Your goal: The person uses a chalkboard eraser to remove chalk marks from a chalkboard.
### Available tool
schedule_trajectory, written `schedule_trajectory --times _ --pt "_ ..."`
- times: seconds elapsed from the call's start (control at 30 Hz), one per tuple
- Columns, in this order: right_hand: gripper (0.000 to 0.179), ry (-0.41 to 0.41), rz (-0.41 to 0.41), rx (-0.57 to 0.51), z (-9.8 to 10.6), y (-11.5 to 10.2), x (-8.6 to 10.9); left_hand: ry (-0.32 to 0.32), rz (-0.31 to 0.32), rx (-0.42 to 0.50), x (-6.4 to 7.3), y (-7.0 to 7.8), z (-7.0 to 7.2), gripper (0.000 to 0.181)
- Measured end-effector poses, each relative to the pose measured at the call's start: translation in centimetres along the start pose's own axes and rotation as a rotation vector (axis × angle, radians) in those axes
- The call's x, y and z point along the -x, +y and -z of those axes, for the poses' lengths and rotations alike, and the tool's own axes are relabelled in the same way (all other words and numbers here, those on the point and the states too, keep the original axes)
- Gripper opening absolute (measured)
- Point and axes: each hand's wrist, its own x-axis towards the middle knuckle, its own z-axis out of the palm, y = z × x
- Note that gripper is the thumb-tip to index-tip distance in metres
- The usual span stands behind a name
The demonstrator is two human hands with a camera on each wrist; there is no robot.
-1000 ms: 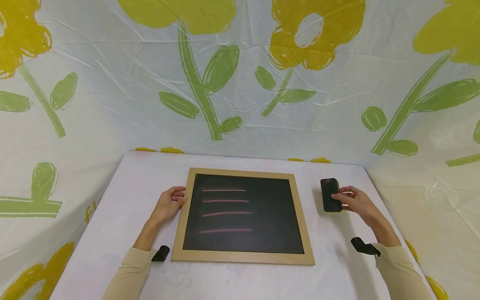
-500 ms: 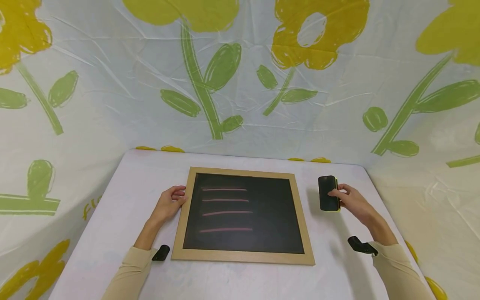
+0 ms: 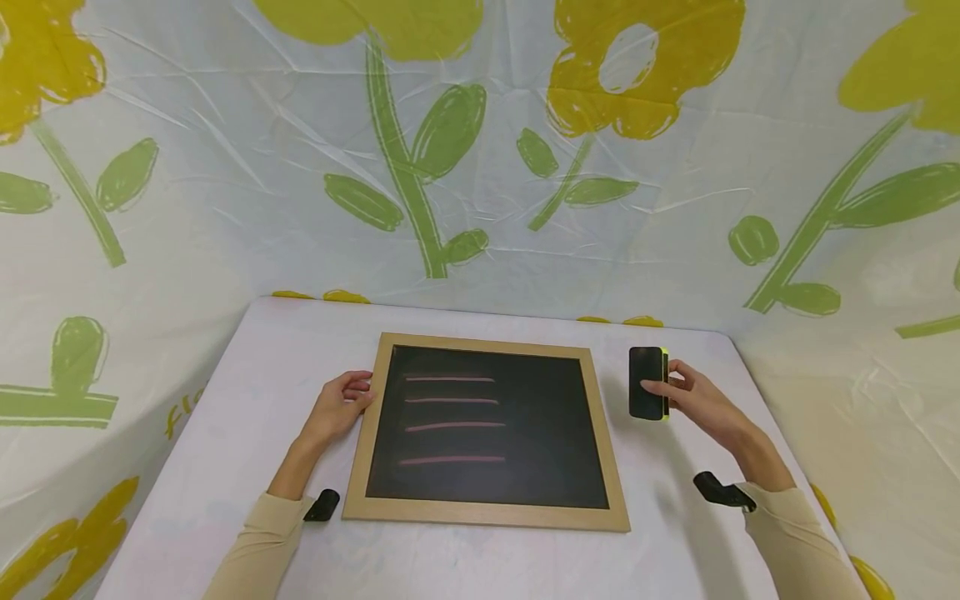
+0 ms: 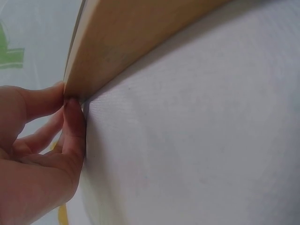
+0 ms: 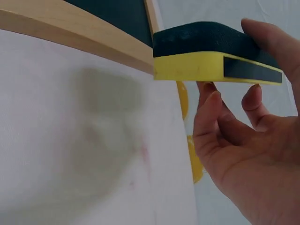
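A wooden-framed chalkboard (image 3: 543, 429) lies on the table, with several pink chalk lines across its left half. At its left edge my left hand (image 3: 337, 410) pinches the frame between thumb and fingers; the left wrist view shows the thumb at the wooden frame (image 4: 122, 37) and a curled finger below it. To the right of the board, my right hand (image 3: 697, 398) holds a chalkboard eraser (image 3: 645, 367) above the table, thumb on its dark pad and fingers underneath. In the right wrist view the eraser (image 5: 187, 66) shows a yellow body, its pad facing up.
The table (image 3: 450, 562) has a white cover. A white cloth with yellow flowers and green stems hangs behind and at both sides (image 3: 510, 267). Black wrist cameras sit on both sleeves (image 3: 798, 533). The eraser's shadow (image 5: 108, 98) falls on the table beside the board.
My right hand has moved the eraser slightly left and away from me, tilting it so more of its yellow side shows. My left hand and the chalkboard stay in place.
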Motion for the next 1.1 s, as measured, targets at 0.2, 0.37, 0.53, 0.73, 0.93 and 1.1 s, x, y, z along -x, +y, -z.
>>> schedule_trajectory --times 0.2,0.37,0.53,0.73,0.93,1.1 --pt "0.045 0.054 0.079 0.120 -0.6 -1.2 0.3 0.001 -0.001 -0.014 0.0 0.1 -0.1 0.039" --pt "0.038 0.092 0.196 0.149 -1.3 -2.0 0.1 -0.003 0.002 -0.018 0.1 0.1 -0.1 0.039" --pt "0.036 0.113 0.277 0.170 -2.0 -2.7 -0.2 0.005 0.003 -0.020 0.2 0.1 -0.1 0.039" --pt "0.035 0.156 0.367 0.218 -3.1 -3.3 -0.9 0.011 0.006 -0.015 0.3 0.3 -0.2 0.040" --pt "0.034 0.139 0.397 0.210 -3.9 -3.8 -1.5 0.012 0.014 -0.018 0.4 0.5 -0.2 0.040" --pt "0.035 0.140 0.355 0.239 -4.4 -4.2 -1.8 0.014 0.016 -0.015 0.4 0.5 -0.3 0.040"
